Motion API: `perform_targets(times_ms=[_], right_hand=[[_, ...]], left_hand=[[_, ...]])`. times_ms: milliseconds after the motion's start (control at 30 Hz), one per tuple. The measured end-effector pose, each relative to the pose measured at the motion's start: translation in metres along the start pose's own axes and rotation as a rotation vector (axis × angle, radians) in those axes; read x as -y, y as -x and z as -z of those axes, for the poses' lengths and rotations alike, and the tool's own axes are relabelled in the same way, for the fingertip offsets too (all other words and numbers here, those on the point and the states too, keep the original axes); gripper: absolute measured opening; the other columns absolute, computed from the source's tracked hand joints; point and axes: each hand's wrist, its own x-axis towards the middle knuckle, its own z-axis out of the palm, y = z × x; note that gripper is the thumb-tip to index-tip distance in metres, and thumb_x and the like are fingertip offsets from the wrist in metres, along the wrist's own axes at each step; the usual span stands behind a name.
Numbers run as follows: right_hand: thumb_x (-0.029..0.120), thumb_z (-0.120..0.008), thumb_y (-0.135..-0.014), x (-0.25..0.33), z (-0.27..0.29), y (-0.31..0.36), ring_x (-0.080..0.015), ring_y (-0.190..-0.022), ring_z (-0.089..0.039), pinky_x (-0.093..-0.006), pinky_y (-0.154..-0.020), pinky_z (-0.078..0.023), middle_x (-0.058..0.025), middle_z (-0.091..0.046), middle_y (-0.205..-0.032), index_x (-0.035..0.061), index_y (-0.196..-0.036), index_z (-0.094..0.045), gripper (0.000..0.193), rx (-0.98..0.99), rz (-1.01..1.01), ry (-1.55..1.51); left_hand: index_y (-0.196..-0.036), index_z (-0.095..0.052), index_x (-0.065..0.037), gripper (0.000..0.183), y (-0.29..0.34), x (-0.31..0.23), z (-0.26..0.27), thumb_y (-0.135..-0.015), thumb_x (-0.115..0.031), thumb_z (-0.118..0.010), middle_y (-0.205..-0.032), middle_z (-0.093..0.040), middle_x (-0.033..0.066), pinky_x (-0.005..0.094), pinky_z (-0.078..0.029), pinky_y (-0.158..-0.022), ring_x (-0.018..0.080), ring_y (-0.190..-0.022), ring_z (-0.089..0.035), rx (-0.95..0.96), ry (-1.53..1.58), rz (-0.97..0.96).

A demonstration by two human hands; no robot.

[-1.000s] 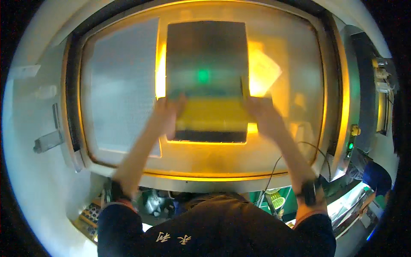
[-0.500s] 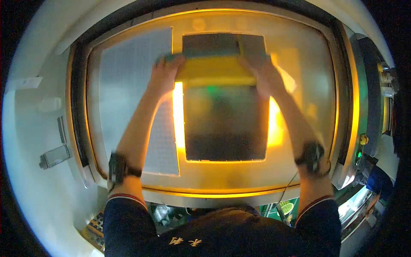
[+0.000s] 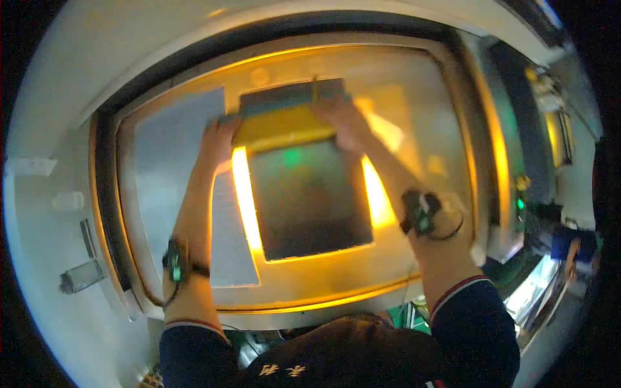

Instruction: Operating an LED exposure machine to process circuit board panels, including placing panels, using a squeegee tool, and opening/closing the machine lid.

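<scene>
A long yellow bar (image 3: 281, 127) with a dark green strip along its far side lies crosswise over a dark rectangular panel (image 3: 310, 207). My left hand (image 3: 220, 139) is closed around the bar's left end, and my right hand (image 3: 343, 123) grips its right end. Motion blur softens the fingers, and the bar's exact kind is unclear. Part of the panel shows beyond the bar, and the larger part lies on the near side. Whether the bar presses on the panel cannot be told.
A pale grey sheet (image 3: 236, 252) lies left of the panel on a yellow-lit framed surface (image 3: 420, 258). Bright light shows along both panel sides. A dark raised frame surrounds the surface. At the right are a machine edge and a small green light (image 3: 521, 204).
The whole view has tilted, and the surface sits lower and further left in it. Both hands keep hold of the bar, at about the same place over the panel.
</scene>
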Motion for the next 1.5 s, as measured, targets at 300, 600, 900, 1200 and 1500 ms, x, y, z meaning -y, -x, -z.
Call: perform_targets(times_ms=[300,600,900,1200,1500], right_hand=[[0.026,-0.07,-0.08,0.203,0.093,0.395,-0.0336,-0.129,-0.048,-0.0574,-0.102,-0.041,-0.0082,-0.046,-0.147,0.0274,-0.147,-0.041,0.073,0.382,-0.012,-0.101],[0.037,-0.078,-0.071,-0.001,0.254,0.456,-0.0392,-0.113,-0.055,-0.0483,-0.096,-0.046,-0.0192,-0.059,-0.118,0.0095,-0.119,-0.061,0.058,-0.17,-0.744,0.21],[0.064,-0.071,-0.073,-0.109,0.289,0.554,-0.0298,-0.149,-0.017,-0.061,-0.118,-0.013,-0.0095,-0.024,-0.16,0.0057,-0.152,-0.021,0.11,-0.159,-1.432,0.375],[0.07,-0.065,-0.076,-0.136,0.269,0.56,-0.0336,-0.142,-0.032,-0.0587,-0.112,-0.026,-0.0178,-0.041,-0.149,0.0041,-0.142,-0.043,0.095,-0.09,-1.381,0.519],[0.061,-0.044,-0.096,0.141,0.115,0.578,-0.041,-0.149,-0.011,-0.0671,-0.114,-0.006,-0.0204,-0.017,-0.16,0.0123,-0.152,-0.032,0.075,-0.195,-0.534,0.079]], left_hand=[[-0.149,-0.039,-0.019,0.085,0.372,-0.245,0.032,-0.071,-0.003,-0.068,-0.153,-0.042,0.0,0.0706,-0.027,-0.107,0.0485,-0.139,-0.032,0.574,0.163,-0.016],[-0.152,-0.032,-0.017,0.086,0.488,-0.347,0.041,-0.075,0.0,-0.067,-0.156,-0.033,0.007,0.0537,-0.037,-0.108,0.0435,-0.137,-0.037,0.385,0.239,0.344],[-0.148,-0.035,-0.006,0.084,0.722,-0.437,-0.015,-0.072,-0.007,-0.072,-0.147,-0.036,0.0226,0.0481,-0.033,-0.11,0.042,-0.134,-0.037,0.355,0.537,0.982],[-0.142,-0.045,-0.009,0.07,0.776,-0.469,-0.021,-0.074,0.0,-0.058,-0.127,-0.057,0.0232,0.0459,-0.04,-0.103,0.0459,-0.12,-0.049,0.336,0.618,1.234],[-0.142,-0.046,-0.021,0.074,0.642,-0.374,-0.035,-0.073,0.0,-0.065,-0.145,-0.047,-0.0003,0.0516,-0.044,-0.1,0.0296,-0.131,-0.042,0.211,0.175,0.644]])
